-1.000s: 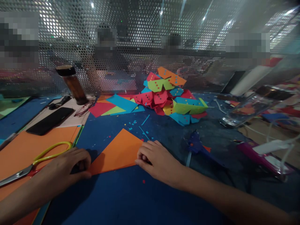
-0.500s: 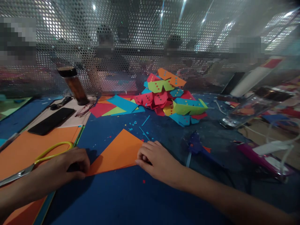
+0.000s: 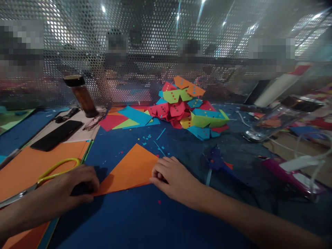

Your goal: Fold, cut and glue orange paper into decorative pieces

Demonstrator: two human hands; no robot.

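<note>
A folded sheet of orange paper point(image 3: 132, 169) lies on the blue tabletop, its peak pointing away from me. At its left corner, my left hand point(image 3: 81, 183) is closed with curled fingers, the thumb close to the paper's tip. My right hand point(image 3: 172, 180) pinches the right corner, with fingers bent and thumb against the lower edge. Both fingertip contacts are partly hidden. Yellow-handled scissors point(image 3: 61, 169) lie beside my left hand, partly covered by my left forearm.
Colourful dotted paper shapes point(image 3: 178, 107) are piled ahead, beside flat sheets point(image 3: 137, 116). A phone point(image 3: 57, 135) and brown bottle point(image 3: 83, 97) stand left. Right are a blue glue gun point(image 3: 220, 162), a clear cup point(image 3: 280, 119) and a purple device point(image 3: 290, 174). A perforated screen point(image 3: 153, 69) rises behind.
Almost nothing differs. The view shifts very slightly, while both hands stay at the corners of the orange paper.
</note>
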